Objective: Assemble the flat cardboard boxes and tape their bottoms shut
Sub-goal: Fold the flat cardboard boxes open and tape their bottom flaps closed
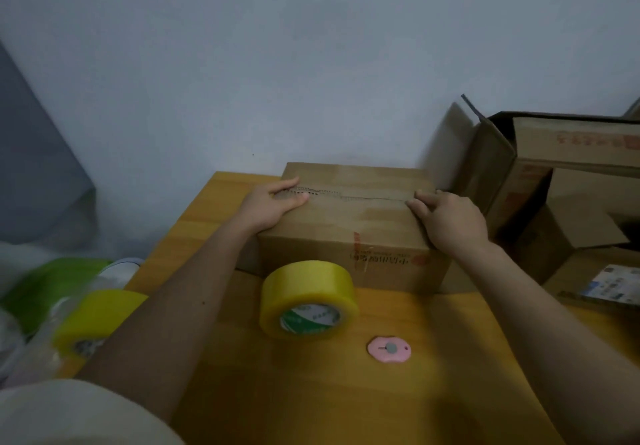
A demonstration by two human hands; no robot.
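A brown cardboard box stands on the yellow table against the wall, its two flaps folded shut with a seam running across the top. My left hand presses flat on the left end of the seam. My right hand presses on the right end, fingers straight over the edge. A yellow tape roll stands on its side in front of the box. A small pink cutter lies on the table to the roll's right.
Several open cardboard boxes are piled at the right, one with a printed label. A second yellow tape roll sits at the left table edge beside green and white bags. The grey wall stands close behind.
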